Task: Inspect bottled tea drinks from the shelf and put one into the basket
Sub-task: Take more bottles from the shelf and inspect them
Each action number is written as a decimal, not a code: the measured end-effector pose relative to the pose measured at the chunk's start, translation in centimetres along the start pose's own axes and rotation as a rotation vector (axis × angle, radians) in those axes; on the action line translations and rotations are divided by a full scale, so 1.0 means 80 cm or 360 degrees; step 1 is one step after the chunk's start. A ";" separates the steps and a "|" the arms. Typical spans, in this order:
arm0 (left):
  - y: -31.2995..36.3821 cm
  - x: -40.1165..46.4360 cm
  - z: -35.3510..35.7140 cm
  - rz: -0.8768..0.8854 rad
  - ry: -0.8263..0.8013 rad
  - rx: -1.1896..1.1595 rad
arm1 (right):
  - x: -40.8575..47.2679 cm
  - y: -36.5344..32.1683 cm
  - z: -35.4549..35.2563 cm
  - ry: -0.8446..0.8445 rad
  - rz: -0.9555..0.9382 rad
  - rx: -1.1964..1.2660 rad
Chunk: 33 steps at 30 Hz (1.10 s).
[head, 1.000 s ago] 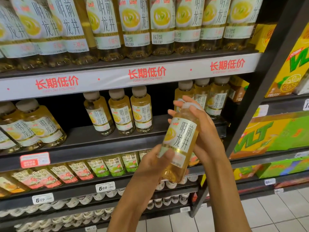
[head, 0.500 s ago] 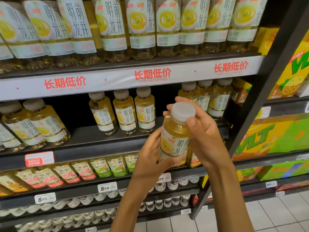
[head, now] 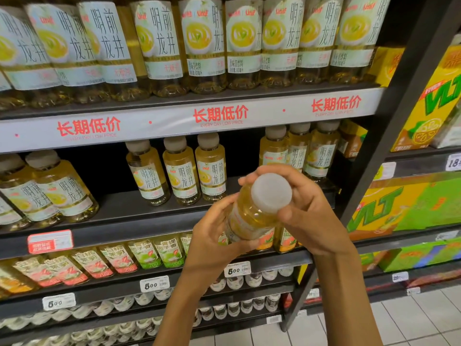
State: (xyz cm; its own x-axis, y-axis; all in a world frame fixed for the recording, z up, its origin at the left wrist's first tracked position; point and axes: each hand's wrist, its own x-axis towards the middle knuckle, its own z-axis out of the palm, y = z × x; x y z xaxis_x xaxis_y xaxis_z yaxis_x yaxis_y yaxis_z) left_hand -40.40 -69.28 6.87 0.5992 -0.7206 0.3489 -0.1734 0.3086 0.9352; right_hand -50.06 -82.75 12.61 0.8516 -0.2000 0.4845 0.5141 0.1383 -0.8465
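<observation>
On the far left of the middle shelf (head: 149, 216), two small tea bottles (head: 62, 188) are seen leaning, and a row of three upright ones (head: 182, 171) stands further along. In front of the shelf a single bottle of tea (head: 252, 218) is held between both hands, tilted so that its white cap (head: 271, 193) is turned toward the camera (the label is largely hidden in this pose). The left hand (head: 214, 236) is wrapped around the lower body of the bottle; the right hand (head: 306, 208) is closed around its neck, beside the cap. Further right, yellow and green drink cartons (head: 409, 206) are stacked in the neighbouring bay. The bottle has been taken off the shelf and inspection appears under way. No basket is in view, so placing the bottle into it is judged still to be done.
</observation>
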 end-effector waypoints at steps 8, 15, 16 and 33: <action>0.008 -0.006 -0.003 -0.0280 -0.0331 -0.0058 | 0.010 0.008 0.007 0.0238 0.0116 -0.0100; 0.002 -0.007 0.009 -0.0416 0.0048 -0.0247 | 0.015 0.012 0.016 0.0546 0.0083 -0.0301; 0.004 -0.006 0.012 -0.0431 0.0102 -0.0140 | 0.016 0.012 0.018 0.0512 0.0088 -0.0330; 0.008 0.005 0.022 -0.0660 0.0276 0.0048 | 0.026 0.025 0.017 0.0689 0.0093 -0.0114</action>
State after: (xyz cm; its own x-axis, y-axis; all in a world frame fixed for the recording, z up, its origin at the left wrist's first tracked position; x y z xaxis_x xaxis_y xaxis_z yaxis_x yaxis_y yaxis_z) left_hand -41.67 -70.47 7.75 0.7444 -0.6642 -0.0687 0.0880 -0.0044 0.9961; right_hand -47.09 -81.58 12.24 0.7500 -0.5837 0.3112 0.4449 0.0970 -0.8903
